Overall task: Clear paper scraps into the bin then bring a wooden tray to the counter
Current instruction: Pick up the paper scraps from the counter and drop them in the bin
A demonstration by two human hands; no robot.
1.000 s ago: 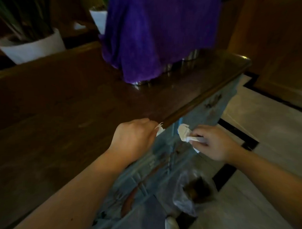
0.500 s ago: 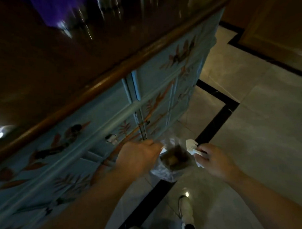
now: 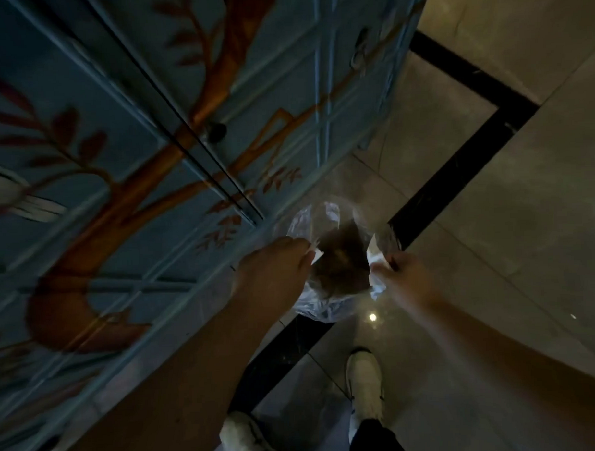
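Observation:
A small bin (image 3: pixel 338 264) lined with a clear plastic bag stands on the floor against the cabinet, brown waste inside it. My left hand (image 3: pixel 274 273) is closed at the bin's left rim, with a white paper scrap (image 3: pixel 315 256) sticking out of its fingers over the opening. My right hand (image 3: pixel 404 280) is at the right rim, closed on crumpled white paper (image 3: pixel 375 273) that touches the bag's edge. No wooden tray is in view.
A blue cabinet (image 3: pixel 151 146) painted with orange branches and a white bird fills the left, with a dark knob (image 3: pixel 216 132). Grey floor tiles with a black border strip (image 3: pixel 456 172) lie to the right. My two white shoes (image 3: pixel 364 381) stand below the bin.
I have bent down from the countertop to the floor. Both hands, each with paper, dropped from the counter's edge to the rim of the bin.

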